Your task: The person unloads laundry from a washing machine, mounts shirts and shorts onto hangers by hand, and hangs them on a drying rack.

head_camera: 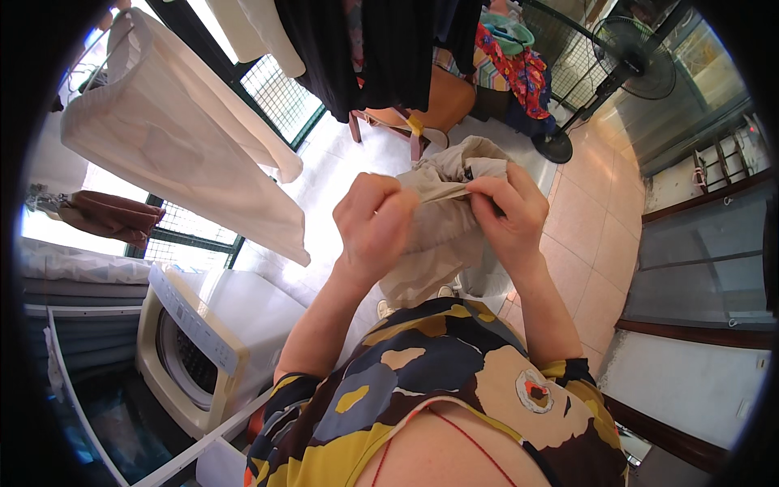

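Note:
A beige cloth garment hangs from both hands in front of my body, with its gathered upper part bunched between them. My left hand, slightly blurred, is closed in a fist on the garment's edge. With thumb and fingertips my right hand pinches the same edge a little further right. A small dark spot, perhaps a label, shows inside the folds near the right fingers. The garment's lower part drops toward my shoes, and what lies behind it is hidden.
Cream trousers hang at the left, near a brown cloth. Below them stands a front-loading washing machine. Dark clothes hang ahead over a brown chair. A pedestal fan stands at right, before a tiled floor.

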`<control>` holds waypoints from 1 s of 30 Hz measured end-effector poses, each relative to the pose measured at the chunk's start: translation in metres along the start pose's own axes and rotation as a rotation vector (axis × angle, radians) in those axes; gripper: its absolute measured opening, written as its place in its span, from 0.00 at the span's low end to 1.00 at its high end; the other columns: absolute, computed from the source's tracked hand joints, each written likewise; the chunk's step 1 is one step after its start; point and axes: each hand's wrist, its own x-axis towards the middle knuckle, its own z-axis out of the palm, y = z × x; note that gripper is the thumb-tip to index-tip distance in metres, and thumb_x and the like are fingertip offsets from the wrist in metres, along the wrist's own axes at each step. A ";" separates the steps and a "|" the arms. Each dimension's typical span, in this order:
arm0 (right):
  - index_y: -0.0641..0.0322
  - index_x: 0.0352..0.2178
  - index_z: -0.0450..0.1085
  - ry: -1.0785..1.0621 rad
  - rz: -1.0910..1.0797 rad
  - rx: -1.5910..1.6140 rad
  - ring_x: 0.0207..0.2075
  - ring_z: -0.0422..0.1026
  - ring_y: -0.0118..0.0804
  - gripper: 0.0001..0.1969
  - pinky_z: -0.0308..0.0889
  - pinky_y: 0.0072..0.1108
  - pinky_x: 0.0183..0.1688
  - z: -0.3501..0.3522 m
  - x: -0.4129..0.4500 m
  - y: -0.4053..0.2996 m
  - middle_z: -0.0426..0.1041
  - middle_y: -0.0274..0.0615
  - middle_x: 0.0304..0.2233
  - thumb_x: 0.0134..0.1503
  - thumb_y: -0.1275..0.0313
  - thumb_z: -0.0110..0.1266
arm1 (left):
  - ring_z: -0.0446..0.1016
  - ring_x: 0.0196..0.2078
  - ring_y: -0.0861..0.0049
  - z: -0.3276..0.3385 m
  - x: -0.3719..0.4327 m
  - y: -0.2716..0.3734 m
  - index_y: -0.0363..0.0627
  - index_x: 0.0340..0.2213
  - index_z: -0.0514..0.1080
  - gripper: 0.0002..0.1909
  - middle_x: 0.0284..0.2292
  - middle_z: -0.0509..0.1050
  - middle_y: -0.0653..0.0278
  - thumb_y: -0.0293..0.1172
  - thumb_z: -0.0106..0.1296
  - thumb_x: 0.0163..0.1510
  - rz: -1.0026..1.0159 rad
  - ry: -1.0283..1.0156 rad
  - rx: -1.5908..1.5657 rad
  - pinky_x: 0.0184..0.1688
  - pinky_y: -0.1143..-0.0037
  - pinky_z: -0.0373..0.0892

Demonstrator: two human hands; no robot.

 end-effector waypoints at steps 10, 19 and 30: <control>0.57 0.27 0.71 0.026 0.001 -0.067 0.26 0.67 0.43 0.12 0.62 0.28 0.25 -0.006 0.002 0.002 0.64 0.42 0.24 0.37 0.83 0.56 | 0.66 0.22 0.72 -0.007 -0.006 -0.017 0.44 0.22 0.69 0.14 0.24 0.64 0.66 0.16 0.51 0.25 -0.118 -0.048 0.279 0.22 0.76 0.63; 0.57 0.27 0.75 0.029 -0.030 -0.049 0.30 0.70 0.47 0.15 0.66 0.25 0.30 -0.004 0.003 0.014 0.66 0.47 0.29 0.37 0.85 0.51 | 0.68 0.30 0.83 -0.027 0.001 -0.022 0.43 0.29 0.71 0.07 0.29 0.72 0.70 0.22 0.54 0.43 -0.794 -0.568 -0.802 0.36 0.79 0.63; 0.62 0.25 0.75 -0.071 0.058 0.206 0.35 0.71 0.42 0.15 0.65 0.20 0.35 -0.016 0.006 0.009 0.67 0.47 0.32 0.38 0.89 0.45 | 0.68 0.28 0.89 -0.026 0.014 -0.047 0.37 0.36 0.73 0.11 0.29 0.72 0.68 0.17 0.46 0.50 -0.981 -0.639 -1.110 0.31 0.88 0.66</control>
